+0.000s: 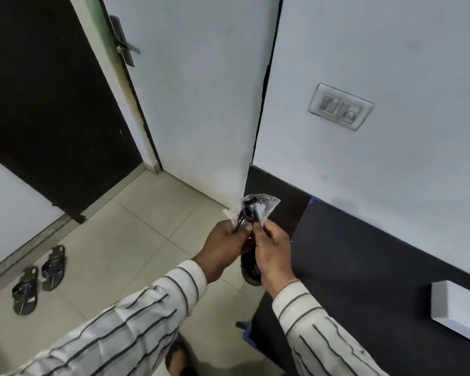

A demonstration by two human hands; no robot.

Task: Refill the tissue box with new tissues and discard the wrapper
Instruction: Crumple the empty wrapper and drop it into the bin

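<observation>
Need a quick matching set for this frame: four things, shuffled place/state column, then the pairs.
Things:
1. wrapper
2. white box
3. sandals
4. switch plate

Places or states:
A. on the wall, upper right
B. pinched between the left hand and right hand
C. lying on the dark surface at the right edge
D. on the floor tiles at lower left

Pairs: 1-B, 2-C, 3-D, 4-A
</observation>
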